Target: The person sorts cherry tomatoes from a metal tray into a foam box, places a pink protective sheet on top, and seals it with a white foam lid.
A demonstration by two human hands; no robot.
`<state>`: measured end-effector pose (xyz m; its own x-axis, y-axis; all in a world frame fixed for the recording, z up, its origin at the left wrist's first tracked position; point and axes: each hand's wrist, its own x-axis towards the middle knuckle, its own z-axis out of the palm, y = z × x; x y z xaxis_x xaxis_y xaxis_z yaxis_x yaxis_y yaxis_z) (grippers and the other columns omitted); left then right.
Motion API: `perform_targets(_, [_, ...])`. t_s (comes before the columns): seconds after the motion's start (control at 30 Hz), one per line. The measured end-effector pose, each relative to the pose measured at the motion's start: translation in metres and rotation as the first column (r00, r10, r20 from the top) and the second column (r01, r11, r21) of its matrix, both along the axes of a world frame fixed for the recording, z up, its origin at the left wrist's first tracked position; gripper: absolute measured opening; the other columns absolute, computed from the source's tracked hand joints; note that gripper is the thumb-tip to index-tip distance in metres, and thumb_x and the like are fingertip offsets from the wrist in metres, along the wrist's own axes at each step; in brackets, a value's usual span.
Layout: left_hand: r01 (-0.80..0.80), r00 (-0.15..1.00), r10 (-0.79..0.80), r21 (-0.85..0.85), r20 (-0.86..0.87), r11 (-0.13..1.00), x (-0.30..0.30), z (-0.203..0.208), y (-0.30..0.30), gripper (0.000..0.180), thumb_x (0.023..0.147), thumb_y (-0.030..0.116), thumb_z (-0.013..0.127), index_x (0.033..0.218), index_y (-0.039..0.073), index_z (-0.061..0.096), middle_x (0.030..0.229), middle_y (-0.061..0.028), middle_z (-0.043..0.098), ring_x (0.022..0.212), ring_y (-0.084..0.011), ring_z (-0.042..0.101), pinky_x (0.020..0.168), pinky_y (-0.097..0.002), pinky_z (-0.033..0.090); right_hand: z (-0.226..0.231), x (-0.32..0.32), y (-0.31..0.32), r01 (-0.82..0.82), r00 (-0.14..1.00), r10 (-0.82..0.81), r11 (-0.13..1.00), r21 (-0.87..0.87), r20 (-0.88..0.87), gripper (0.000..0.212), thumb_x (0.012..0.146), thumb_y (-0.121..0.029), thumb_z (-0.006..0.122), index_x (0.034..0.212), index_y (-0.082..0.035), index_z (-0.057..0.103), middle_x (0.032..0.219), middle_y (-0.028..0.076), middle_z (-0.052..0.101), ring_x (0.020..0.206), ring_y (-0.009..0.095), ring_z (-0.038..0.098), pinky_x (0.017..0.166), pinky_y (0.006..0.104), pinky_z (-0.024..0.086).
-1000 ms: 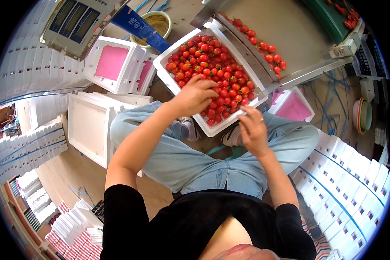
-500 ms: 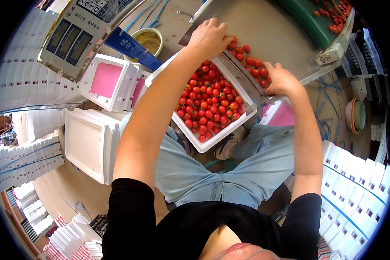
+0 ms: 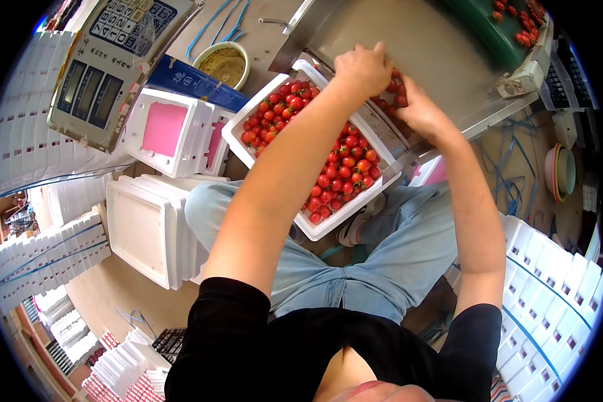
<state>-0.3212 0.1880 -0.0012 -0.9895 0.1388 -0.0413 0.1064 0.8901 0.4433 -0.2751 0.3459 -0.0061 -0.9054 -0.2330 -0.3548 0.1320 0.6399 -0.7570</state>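
Left hand (image 3: 362, 70) and right hand (image 3: 425, 114) curled, grip unclear; we'd best cup the tomatoes (image 3: 400, 100) between them gently, low against the tray (image 3: 382, 23).

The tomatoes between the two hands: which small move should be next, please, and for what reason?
Probably ease the gathered tomatoes over the near edge of the metal tray into the white box. The left hand and right hand curve around them from two sides, and the box, holding other tomatoes, sits right beside that edge.
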Motion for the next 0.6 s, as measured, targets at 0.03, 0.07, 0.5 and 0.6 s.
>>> perform_targets(0.03, [-0.028, 1.000, 0.028, 0.006, -0.005, 1.000, 0.005, 0.001, 0.000, 0.052, 0.091, 0.055, 0.050, 0.121, 0.014, 0.058, 0.114, -0.0248, 0.064, 0.104, -0.0419, 0.065, 0.089, -0.0503, 0.052, 0.005, 0.001, -0.006, 0.083, 0.994, -0.071, 0.986, -0.147, 0.089, 0.075, 0.081, 0.008, 0.057, 0.149, -0.009, 0.031, 0.135, 0.018, 0.053, 0.122, 0.032, 0.054, 0.100, 0.0373, 0.048])
perform_targets(0.07, [-0.056, 0.998, 0.055, 0.046, 0.028, 0.997, 0.006, 0.003, 0.001, 0.052, 0.091, 0.055, 0.051, 0.120, 0.013, 0.059, 0.113, -0.0248, 0.065, 0.104, -0.0419, 0.066, 0.088, -0.0505, 0.053, 0.013, 0.002, -0.013, 0.182, 0.974, -0.134, 0.943, -0.278, 0.181, 0.074, 0.081, 0.010, 0.056, 0.149, -0.009, 0.033, 0.135, 0.015, 0.053, 0.122, 0.029, 0.055, 0.098, 0.0358, 0.049])
perform_targets(0.5, [-0.276, 0.938, 0.346, 0.566, -0.018, 0.777, 0.040, 0.020, 0.040, 0.039, 0.085, 0.043, 0.065, 0.110, 0.013, 0.063, 0.102, -0.0232, 0.062, 0.088, -0.0423, 0.066, 0.078, -0.0493, 0.054, 0.003, 0.003, -0.004, 0.464, 0.881, -0.336, 0.477, -0.747, 0.333, 0.055, 0.094, 0.007, 0.050, 0.144, -0.013, 0.042, 0.127, 0.010, 0.057, 0.111, 0.024, 0.062, 0.091, 0.0395, 0.057])
perform_targets(0.6, [-0.254, 0.928, 0.371, 0.665, -0.037, 0.702, 0.053, 0.029, 0.037, 0.039, 0.086, 0.043, 0.066, 0.109, 0.012, 0.062, 0.098, -0.0210, 0.061, 0.086, -0.0419, 0.066, 0.077, -0.0494, 0.053, 0.023, 0.016, -0.011, 0.389, 0.907, -0.383, 0.599, -0.700, 0.176, 0.054, 0.094, 0.007, 0.050, 0.145, -0.009, 0.042, 0.131, 0.010, 0.056, 0.114, 0.022, 0.061, 0.093, 0.0357, 0.056])
